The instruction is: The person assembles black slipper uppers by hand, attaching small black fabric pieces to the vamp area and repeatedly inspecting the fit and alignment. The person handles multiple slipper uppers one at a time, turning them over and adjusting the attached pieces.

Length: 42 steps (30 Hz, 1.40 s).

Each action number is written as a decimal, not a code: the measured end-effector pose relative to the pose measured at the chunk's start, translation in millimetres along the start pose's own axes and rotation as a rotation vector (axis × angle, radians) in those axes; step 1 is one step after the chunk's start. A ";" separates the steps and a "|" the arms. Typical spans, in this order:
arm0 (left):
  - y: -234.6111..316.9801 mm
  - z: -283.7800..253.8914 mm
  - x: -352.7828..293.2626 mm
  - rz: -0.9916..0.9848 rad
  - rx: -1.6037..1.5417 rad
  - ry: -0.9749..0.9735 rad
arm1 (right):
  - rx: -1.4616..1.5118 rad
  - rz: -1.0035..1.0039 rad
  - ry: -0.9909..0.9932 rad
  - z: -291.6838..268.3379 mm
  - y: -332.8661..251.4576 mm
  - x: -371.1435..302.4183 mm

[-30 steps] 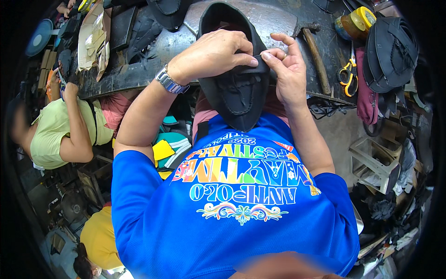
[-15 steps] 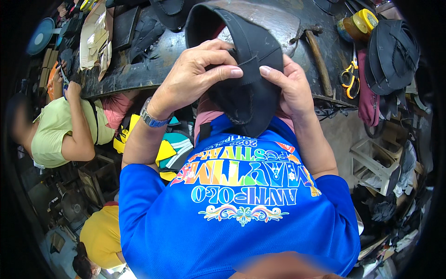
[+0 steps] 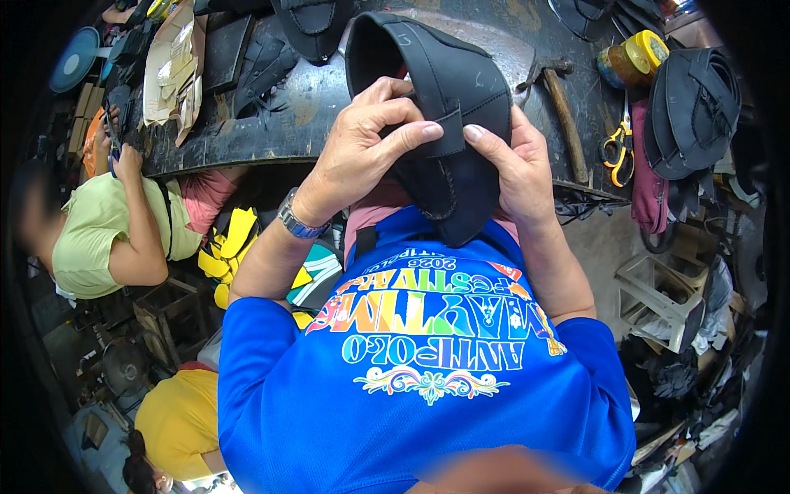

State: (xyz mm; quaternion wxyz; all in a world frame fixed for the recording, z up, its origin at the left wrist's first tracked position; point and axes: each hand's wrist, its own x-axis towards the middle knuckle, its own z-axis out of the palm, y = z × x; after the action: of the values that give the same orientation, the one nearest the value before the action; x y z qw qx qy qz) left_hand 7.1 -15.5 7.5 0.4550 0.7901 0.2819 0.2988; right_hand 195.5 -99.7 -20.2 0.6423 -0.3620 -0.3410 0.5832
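Note:
A black stitched shoe upper (image 3: 465, 78) is held up in front of my chest, over the near edge of the bench, its open end toward the far left. My left hand (image 3: 374, 136) pinches its left edge, thumb on the outside and fingers curled into the opening. My right hand (image 3: 522, 165) grips the right side, with the thumb pressed on the outer face and the other fingers partly hidden behind. Between the two thumb tips lies a small black flap with stitching around it. The pointed lower end hangs over my blue shirt.
On the dark bench (image 3: 288, 132) lie a wooden-handled hammer (image 3: 566, 123), a yellow-lidded jar (image 3: 634, 59) and another black upper (image 3: 311, 29). Yellow-handled scissors (image 3: 617, 152) and stacked black uppers (image 3: 691, 115) are at right. A person in light green (image 3: 115, 230) works at left; another in yellow (image 3: 177, 420) sits lower left.
Both hands and the upper have shifted slightly, the left hand a little to the right. The flap between the thumbs now lies flatter and shows more clearly.

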 end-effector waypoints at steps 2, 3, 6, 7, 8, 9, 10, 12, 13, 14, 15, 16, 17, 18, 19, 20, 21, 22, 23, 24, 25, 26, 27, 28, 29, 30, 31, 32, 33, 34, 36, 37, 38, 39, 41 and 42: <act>-1.0 2.0 -1.3 0.008 -0.008 0.025 | -0.014 -0.012 -0.001 0.0 0.4 0.0; -1.3 2.9 -2.0 0.011 -0.017 0.039 | -0.015 -0.013 -0.001 0.1 0.6 0.1; -2.0 5.1 -4.2 -0.030 -0.012 0.085 | -0.026 -0.019 -0.001 0.9 0.9 0.3; -2.3 6.0 -4.7 -0.035 -0.017 0.102 | -0.037 -0.024 -0.001 1.2 1.0 0.3; -2.7 7.3 -5.1 -0.038 -0.022 0.118 | -0.049 -0.030 -0.001 1.5 0.9 0.4; -3.2 8.4 -5.4 -0.042 -0.027 0.134 | -0.062 -0.031 -0.001 1.8 0.8 0.5; -3.7 9.1 -5.7 -0.048 -0.031 0.139 | -0.076 -0.033 -0.001 2.1 0.7 0.5; -4.9 11.2 -6.2 -0.061 -0.039 0.146 | -0.093 -0.039 0.001 2.7 0.3 0.4; -5.6 12.6 -6.0 -0.034 -0.033 0.169 | -0.095 -0.043 0.002 3.1 0.1 0.4; -6.4 14.6 -5.5 -0.007 -0.027 0.191 | -0.098 -0.048 0.004 3.4 -0.1 0.4; -6.8 15.5 -5.2 0.021 -0.021 0.214 | -0.088 -0.047 0.003 3.7 -0.2 0.4; -7.0 15.6 -5.3 0.016 -0.016 0.218 | -0.078 -0.047 0.004 4.1 -0.3 0.4; -7.0 15.9 -5.1 0.011 -0.011 0.223 | -0.068 -0.046 0.004 4.4 -0.3 0.5; -6.8 15.6 -5.0 0.012 -0.006 0.225 | -0.076 -0.049 0.007 4.7 -0.2 0.5; -6.4 15.3 -4.8 -0.004 -0.004 0.218 | -0.084 -0.050 0.009 4.9 0.0 0.6; -5.8 14.7 -4.5 -0.015 -0.002 0.208 | -0.089 -0.051 0.017 5.2 0.2 0.6; -5.1 14.0 -4.2 -0.027 0.000 0.199 | -0.096 -0.048 0.006 5.2 0.5 0.5; -4.2 13.8 -4.0 -0.042 -0.020 0.201 | -0.099 -0.046 0.000 5.3 0.7 0.6; -3.4 13.4 -3.5 -0.057 -0.039 0.202 | -0.103 -0.040 -0.008 5.1 0.8 0.7; -2.7 13.3 -2.9 -0.071 -0.059 0.203 | -0.095 -0.034 -0.009 4.7 0.8 0.9; -2.1 13.2 -2.3 -0.052 -0.048 0.197 | -0.089 -0.022 -0.012 4.3 0.8 1.2; -1.7 12.9 -1.5 -0.034 -0.037 0.192 | -0.078 -0.013 -0.012 3.8 0.9 1.4; -1.4 12.8 -1.0 -0.015 -0.027 0.187 | -0.067 -0.007 -0.016 3.4 0.9 1.6; -1.0 12.6 -0.9 -0.034 -0.033 0.189 | -0.050 -0.004 -0.016 3.0 1.0 1.8; -0.9 12.5 -0.8 -0.054 -0.039 0.191 | -0.034 0.000 -0.016 2.8 1.3 1.9; -0.8 12.7 -0.9 -0.074 -0.045 0.193 | -0.046 -0.003 -0.023 2.7 1.5 2.1; -0.8 13.1 -0.9 -0.070 -0.046 0.208 | -0.058 -0.007 -0.029 2.7 1.9 2.2; -1.1 14.1 -0.8 -0.065 -0.047 0.222 | -0.069 -0.015 -0.033 2.8 2.3 2.4; -1.3 15.0 -0.7 -0.061 -0.049 0.236 | -0.067 -0.012 -0.033 3.0 2.6 2.5; -1.7 16.0 -0.6 -0.057 -0.041 0.244 | -0.063 -0.012 -0.031 3.0 2.8 2.5; -2.2 17.4 -0.5 -0.042 -0.018 0.258 | -0.068 -0.008 -0.026 2.8 2.5 2.6; -2.6 17.3 -0.6 -0.058 -0.030 0.256 | -0.076 -0.003 -0.023 2.4 1.8 2.6; -2.8 16.6 -0.5 -0.066 -0.034 0.248 | -0.087 0.007 -0.027 1.9 0.9 2.8; -3.3 15.3 -0.1 -0.074 -0.037 0.240 | -0.056 0.031 -0.031 1.1 -0.2 3.1; -3.9 11.9 0.4 -0.102 -0.129 0.222 | 0.001 0.087 -0.049 -0.6 -2.8 4.4; -4.3 10.1 0.6 -0.118 -0.175 0.211 | 0.025 0.096 -0.061 -1.2 -3.8 5.3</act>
State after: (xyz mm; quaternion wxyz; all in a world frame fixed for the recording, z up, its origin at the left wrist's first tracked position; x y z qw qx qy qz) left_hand 14.1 -18.8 -0.3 0.5070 0.6935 0.3470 0.3761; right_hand 198.9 -94.7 -17.4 0.6073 -0.3519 -0.3352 0.6285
